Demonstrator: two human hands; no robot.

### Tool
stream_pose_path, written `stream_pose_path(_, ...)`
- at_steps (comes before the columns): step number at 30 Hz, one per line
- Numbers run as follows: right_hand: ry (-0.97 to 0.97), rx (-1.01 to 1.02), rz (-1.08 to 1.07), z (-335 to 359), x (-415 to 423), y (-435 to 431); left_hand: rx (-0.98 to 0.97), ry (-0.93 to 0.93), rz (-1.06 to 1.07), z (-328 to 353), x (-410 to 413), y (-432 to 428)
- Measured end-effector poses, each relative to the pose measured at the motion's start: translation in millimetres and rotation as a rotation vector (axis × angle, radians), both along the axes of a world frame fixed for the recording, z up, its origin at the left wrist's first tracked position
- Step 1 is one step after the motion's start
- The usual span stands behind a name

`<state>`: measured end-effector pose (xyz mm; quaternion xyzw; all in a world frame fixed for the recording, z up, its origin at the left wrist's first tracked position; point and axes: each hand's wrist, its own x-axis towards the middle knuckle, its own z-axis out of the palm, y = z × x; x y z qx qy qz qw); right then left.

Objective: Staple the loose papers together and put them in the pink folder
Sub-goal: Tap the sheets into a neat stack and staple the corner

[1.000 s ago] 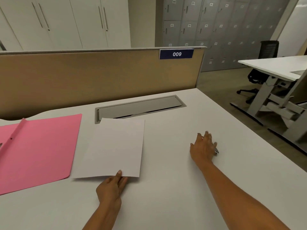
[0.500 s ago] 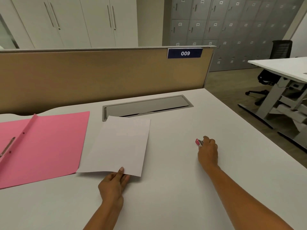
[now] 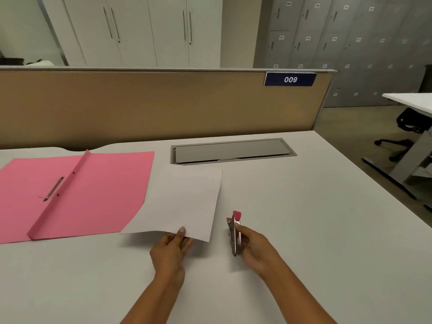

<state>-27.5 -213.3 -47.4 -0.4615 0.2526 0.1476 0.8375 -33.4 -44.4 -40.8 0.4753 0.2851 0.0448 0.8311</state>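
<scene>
White loose papers [image 3: 180, 202] lie as one stack on the white desk, their left edge overlapping the pink folder [image 3: 100, 192]. The folder lies open and flat at the left, with a metal fastener [image 3: 53, 188] beside its spine. My left hand [image 3: 171, 247] pinches the papers' near edge, which is lifted a little off the desk. My right hand [image 3: 253, 247] holds a small metal stapler [image 3: 235, 232] with a pink tip, just right of the papers' near right corner and off the desk.
A grey cable-tray lid [image 3: 231, 152] is set into the desk [image 3: 315, 230] behind the papers. A tan partition [image 3: 163, 106] with a "009" label closes the far side. The desk's right edge drops to the floor, where another desk [image 3: 411, 101] and a chair stand.
My right hand picked the stapler up from the desk at the right and brought it left and nearer, next to the papers. My left hand kept hold of the papers' near edge.
</scene>
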Motion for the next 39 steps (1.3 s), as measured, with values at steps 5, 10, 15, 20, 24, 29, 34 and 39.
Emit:
stream_pose_path(5,0.103,0.072,0.054,6.0,-9.0,24.9,0.003,-0.002,0.015,4.6,-6.2,3.9)
stream_pose_path(10,0.084,-0.043,0.056,6.5,-12.4,43.2,-0.010,-0.010,0.016,4.7,-10.4,4.3)
stream_pose_path(15,0.055,-0.069,0.053,7.5,-12.6,55.2,0.003,-0.013,0.024,5.2,-12.8,4.4)
stream_pose_path(20,0.069,-0.096,0.008,7.1,-12.1,58.4,0.002,-0.002,0.029,4.9,-14.4,4.7)
stream_pose_path(24,0.059,-0.086,-0.027,4.9,-12.0,58.2,-0.030,0.032,-0.016,4.3,-17.6,3.6)
stream_pose_path(29,0.016,-0.101,-0.011,6.1,-14.3,60.0,-0.056,0.057,-0.103,5.1,-22.0,-2.4)
stream_pose_path(34,0.012,-0.170,0.137,13.6,-20.9,54.3,-0.024,0.045,-0.125,7.5,-20.6,1.7)
stream_pose_path(39,0.063,-0.122,0.266,22.1,-33.0,49.5,0.025,0.021,-0.127,12.0,-18.8,1.9)
